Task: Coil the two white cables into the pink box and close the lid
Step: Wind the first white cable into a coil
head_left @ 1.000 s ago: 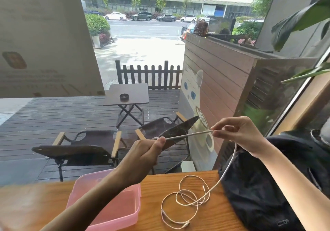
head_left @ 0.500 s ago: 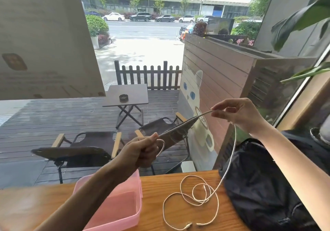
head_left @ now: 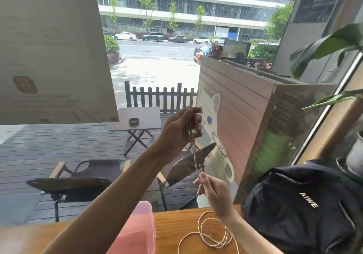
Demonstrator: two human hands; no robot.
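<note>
Two hands up in front of the window, one above the other, w/ a stretch of white cable [head_left: 195, 156] pulled near-vertical btwn them. Left hand [head_left: 181, 129] is the upper one, fingers curled shut round the cable's top end; right hand [head_left: 213, 192] sits lower, pinching the same strand btwn thumb and fingers. Below the right hand the cable drops to a loose tangle of loops [head_left: 213, 232] on the wooden surface [head_left: 170, 222], just right of the pink box [head_left: 141, 228]. Box is open, nothing visible in the part that shows.

Step in hand, as I read it: gathering cable into a coil before it goes in the box. To do it well: keep the top grip fixed as the anchor, let the lower hand slide down and bring up equal lengths so loops match in size, light tension only, no yanking, since the pile below looks crossed over itself and could knot. Keep loops small enough for the box.

Hard to make out: motion blur on both hands, so can't tell how many turns, if any, are already in the upper fist. Can't separate cable 1 from cable 2 in the pile; could be one or both. Plug ends not visible. Box cut off by bottom edge and partly behind the left forearm; lid not clearly told apart from the body. Black backpack [head_left: 306, 204] at right, apart from the loops.
</note>
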